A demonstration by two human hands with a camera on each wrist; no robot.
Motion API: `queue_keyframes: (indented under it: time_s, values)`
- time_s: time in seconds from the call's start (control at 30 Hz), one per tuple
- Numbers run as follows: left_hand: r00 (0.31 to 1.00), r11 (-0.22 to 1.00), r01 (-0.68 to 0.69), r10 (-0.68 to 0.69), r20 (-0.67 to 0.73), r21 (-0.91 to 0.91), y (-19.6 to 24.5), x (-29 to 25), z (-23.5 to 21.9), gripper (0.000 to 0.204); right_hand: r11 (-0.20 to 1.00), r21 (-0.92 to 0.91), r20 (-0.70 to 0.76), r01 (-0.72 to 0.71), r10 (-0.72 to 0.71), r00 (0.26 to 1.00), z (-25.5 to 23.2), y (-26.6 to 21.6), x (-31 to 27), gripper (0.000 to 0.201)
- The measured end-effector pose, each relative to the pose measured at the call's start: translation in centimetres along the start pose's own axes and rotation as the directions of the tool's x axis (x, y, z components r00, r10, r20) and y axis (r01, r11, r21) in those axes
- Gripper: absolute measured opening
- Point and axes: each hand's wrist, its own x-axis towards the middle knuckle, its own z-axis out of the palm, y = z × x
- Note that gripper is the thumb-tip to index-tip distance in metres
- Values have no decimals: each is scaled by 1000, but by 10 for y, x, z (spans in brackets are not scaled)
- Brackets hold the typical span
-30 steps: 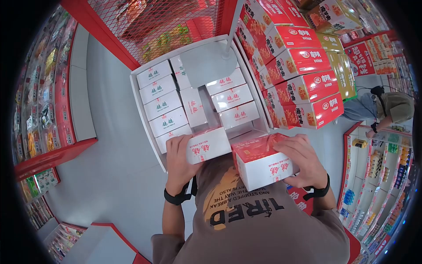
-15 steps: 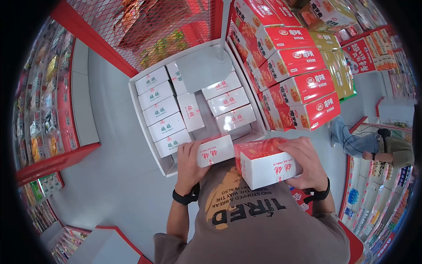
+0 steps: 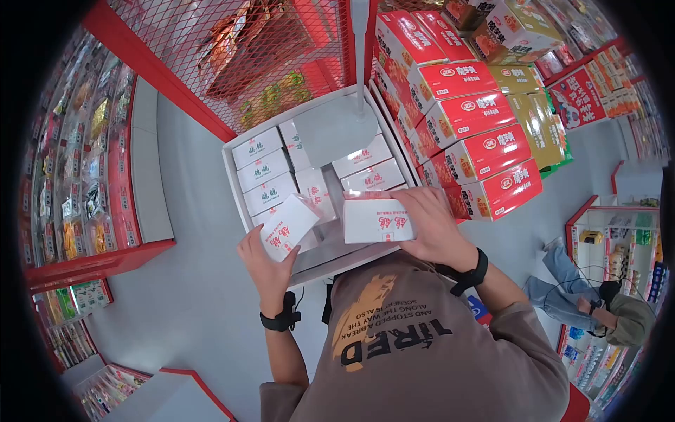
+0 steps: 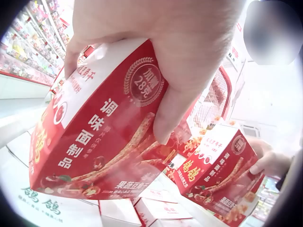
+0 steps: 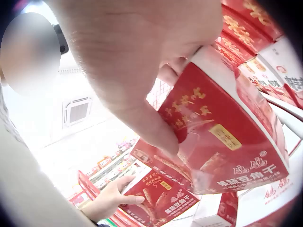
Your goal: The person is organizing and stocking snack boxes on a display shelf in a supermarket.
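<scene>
one red-and-white box (image 3: 289, 228) between the left fingers (image 3: 295, 251), another (image 3: 378, 221) pinched by the right fingers (image 3: 410, 245).

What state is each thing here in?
Left hand: gripping the left box
Right hand: gripping the right box
Left box: tilted, no opening visible
Right box: held, no opening visible
White bin: open-topped, partly filled
White boxes: lying in the bin
Red cartons: stacked beside it
</scene>
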Motion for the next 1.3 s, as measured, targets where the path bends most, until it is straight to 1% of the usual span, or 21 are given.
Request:
queue_keyframes:
  time_s: [0.07,0.17,0.27,0.37,0.47,0.57,0.67,0.77,0.87,0.97,1.07,1.13,1.17,1.27,1.3]
  values:
    - [1000,996,8,-7,-11,94,-6,7,9,76,997,-54,9,-51,52,999,16,11,12,68]
    - [998,991,49,-52,20,122,-24,7,21,74,985,-158,-29,-68,64,998,44,32,17,70]
    - [999,990,36,-38,13,135,-20,7,21,74,984,-103,-19,-143,142,990,45,39,22,70]
    - [997,992,54,-59,44,112,-25,8,22,82,977,-99,29,-187,191,981,46,42,27,71]
    - [997,993,53,-58,47,105,-26,8,22,82,960,-54,69,-275,279,958,48,42,34,70]
    - [998,994,43,-47,39,97,-27,5,23,81,943,31,-36,-331,332,942,56,46,38,68]
    - [999,995,42,-45,20,94,-27,5,24,80,979,7,-108,-205,204,973,50,45,49,62]
    - [999,995,32,-34,17,96,-27,6,24,79,973,-148,-91,-178,166,982,52,37,63,57]
    - [999,994,39,-41,9,103,-27,5,24,78,922,-377,-188,-91,20,982,61,43,76,49]
    - [999,994,40,-40,-6,102,-29,4,26,78,890,-444,-209,-103,9,978,74,55,89,45]
    - [999,995,41,-40,-23,88,-29,3,27,77,874,-472,-152,-113,45,987,74,55,95,41]
    - [999,996,37,-34,-28,86,-29,3,27,77,856,-483,-176,-182,108,978,73,57,100,40]
    - [999,996,34,-32,-29,87,-29,2,27,77,846,-486,-188,-218,142,972,72,57,102,40]
    - [999,996,36,-33,-37,84,-29,3,27,76,872,-405,-189,-274,213,958,62,61,107,41]
    - [999,996,31,-28,-40,85,-29,3,28,76,866,-417,-192,-275,211,958,63,61,108,42]
